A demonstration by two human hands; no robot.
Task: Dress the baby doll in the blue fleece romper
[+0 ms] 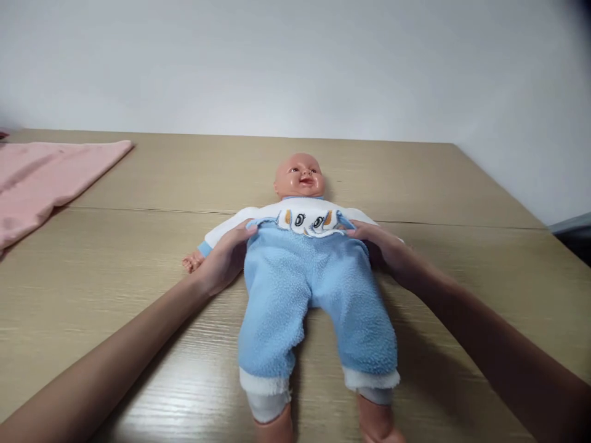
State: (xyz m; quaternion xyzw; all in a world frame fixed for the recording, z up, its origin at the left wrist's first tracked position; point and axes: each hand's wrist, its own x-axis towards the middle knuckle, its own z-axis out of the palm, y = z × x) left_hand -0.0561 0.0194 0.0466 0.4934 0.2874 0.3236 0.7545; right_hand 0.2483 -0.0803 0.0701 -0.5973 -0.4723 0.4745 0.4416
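A baby doll (300, 175) lies on its back on the wooden table, its head toward the wall and its feet toward me. It wears a white long-sleeved top (240, 218) with blue cuffs, and fuzzy blue pants (318, 271) with white hems. A face with two eyes is embroidered at the chest. My left hand (229, 255) pinches the waistband of the pants at the left, thumb on top, fingers hidden behind. On the other side, my right hand (381, 243) grips the waistband the same way. The doll's right-side hand is hidden behind my right arm.
Pink cloth (50, 175) lies spread at the table's left. The wooden table (462, 258) has a seam running across it behind the doll's shoulders. Beyond its far edge stands a pale wall (295, 67). Something dark (575, 237) shows past the right edge.
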